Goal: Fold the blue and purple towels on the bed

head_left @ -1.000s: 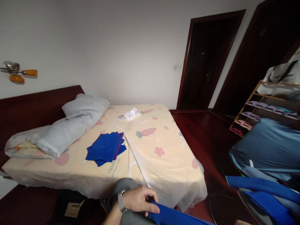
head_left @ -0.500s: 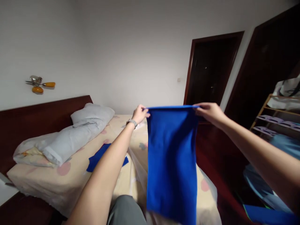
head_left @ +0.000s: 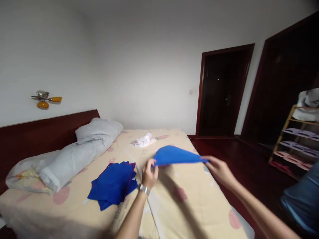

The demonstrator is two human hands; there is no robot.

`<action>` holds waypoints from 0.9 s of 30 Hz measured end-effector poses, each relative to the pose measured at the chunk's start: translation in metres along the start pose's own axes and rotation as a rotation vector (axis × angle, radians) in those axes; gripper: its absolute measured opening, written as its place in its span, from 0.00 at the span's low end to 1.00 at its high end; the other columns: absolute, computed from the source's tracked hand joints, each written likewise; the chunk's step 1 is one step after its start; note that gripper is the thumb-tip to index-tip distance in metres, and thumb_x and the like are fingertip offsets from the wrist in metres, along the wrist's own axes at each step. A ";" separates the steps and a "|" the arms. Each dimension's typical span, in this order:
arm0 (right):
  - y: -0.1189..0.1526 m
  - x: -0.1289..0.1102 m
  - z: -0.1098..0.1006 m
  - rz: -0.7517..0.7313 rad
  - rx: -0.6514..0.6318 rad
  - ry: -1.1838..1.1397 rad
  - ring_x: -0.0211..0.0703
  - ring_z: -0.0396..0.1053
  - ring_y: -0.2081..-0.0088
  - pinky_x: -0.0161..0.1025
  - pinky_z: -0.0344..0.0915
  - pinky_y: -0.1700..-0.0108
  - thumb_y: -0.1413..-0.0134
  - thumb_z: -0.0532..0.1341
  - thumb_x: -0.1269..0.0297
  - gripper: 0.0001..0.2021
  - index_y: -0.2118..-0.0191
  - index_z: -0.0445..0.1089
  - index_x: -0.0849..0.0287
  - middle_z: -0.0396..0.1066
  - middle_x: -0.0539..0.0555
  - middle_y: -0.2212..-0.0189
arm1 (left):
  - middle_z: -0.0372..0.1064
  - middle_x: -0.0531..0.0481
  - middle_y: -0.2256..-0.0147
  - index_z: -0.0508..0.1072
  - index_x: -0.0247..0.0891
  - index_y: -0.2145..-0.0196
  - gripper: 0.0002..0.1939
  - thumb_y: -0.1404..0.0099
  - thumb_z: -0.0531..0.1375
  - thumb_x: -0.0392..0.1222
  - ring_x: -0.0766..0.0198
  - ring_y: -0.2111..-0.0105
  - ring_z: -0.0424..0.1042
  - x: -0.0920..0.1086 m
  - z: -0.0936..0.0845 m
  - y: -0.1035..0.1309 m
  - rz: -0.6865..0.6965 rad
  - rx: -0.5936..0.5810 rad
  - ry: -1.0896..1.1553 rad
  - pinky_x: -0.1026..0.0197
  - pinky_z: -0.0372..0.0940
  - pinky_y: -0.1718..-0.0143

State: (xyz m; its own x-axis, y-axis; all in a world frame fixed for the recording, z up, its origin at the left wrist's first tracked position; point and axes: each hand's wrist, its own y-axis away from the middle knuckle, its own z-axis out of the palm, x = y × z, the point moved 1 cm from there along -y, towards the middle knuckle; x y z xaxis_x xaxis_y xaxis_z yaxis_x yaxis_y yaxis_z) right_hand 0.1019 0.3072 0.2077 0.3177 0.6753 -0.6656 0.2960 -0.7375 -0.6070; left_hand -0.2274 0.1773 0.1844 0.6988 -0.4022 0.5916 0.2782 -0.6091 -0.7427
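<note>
A blue cloth is stretched between my two hands above the bed, its far part billowing away from me. My left hand, with a watch on its wrist, pinches the near left corner. The near right corner is pinched in the fingers of my right hand. To the left of my left hand, a loose stack of blue cloths lies on the bedsheet, its corners turned at different angles and some edges purple-red.
The bed has a patterned cream sheet. On it lie a crumpled white item and a grey-white quilt by the headboard. A shoe rack holding slippers stands at right, near a dark door.
The blue cloth, which hung down long in front of me, now swings out flat and away over the bed. Both hands have lowered, and the stack at left shows more fully.
</note>
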 end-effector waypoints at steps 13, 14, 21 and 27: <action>0.236 0.173 0.127 0.399 -0.244 0.022 0.62 0.75 0.52 0.51 0.72 0.49 0.47 0.57 0.44 0.17 0.59 0.78 0.43 0.79 0.53 0.55 | 0.73 0.48 0.63 0.73 0.42 0.67 0.09 0.46 0.57 0.34 0.57 0.62 0.72 -0.130 0.057 0.181 -0.490 -1.031 -0.425 0.59 0.62 0.62; 0.242 0.171 0.125 0.402 -0.256 0.018 0.62 0.74 0.52 0.51 0.72 0.49 0.46 0.57 0.44 0.17 0.59 0.78 0.43 0.79 0.54 0.56 | 0.73 0.49 0.65 0.73 0.42 0.66 0.09 0.46 0.58 0.34 0.58 0.64 0.72 -0.125 0.052 0.178 -0.500 -1.047 -0.433 0.60 0.61 0.64; 0.265 0.144 0.110 0.464 -0.383 -0.017 0.57 0.75 0.54 0.45 0.70 0.50 0.45 0.58 0.48 0.16 0.61 0.76 0.51 0.79 0.55 0.58 | 0.75 0.54 0.67 0.76 0.41 0.69 0.10 0.51 0.62 0.31 0.63 0.66 0.72 -0.107 0.034 0.187 -0.574 -1.201 -0.414 0.66 0.61 0.67; 0.263 0.150 0.106 0.559 -0.375 -0.117 0.50 0.75 0.60 0.40 0.69 0.55 0.50 0.61 0.50 0.14 0.66 0.71 0.55 0.78 0.53 0.65 | 0.76 0.52 0.64 0.76 0.42 0.57 0.11 0.37 0.59 0.42 0.64 0.63 0.72 -0.112 0.038 0.189 -0.683 -0.940 -0.375 0.66 0.59 0.65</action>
State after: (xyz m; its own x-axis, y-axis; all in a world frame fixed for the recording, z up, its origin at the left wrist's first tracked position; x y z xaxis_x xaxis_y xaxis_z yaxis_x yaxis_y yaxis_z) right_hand 0.1317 0.2144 -0.0979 0.4204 0.1727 -0.8907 0.4145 -0.9099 0.0192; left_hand -0.2278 0.1334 -0.0341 0.7853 0.3214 0.5292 0.1861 -0.9377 0.2934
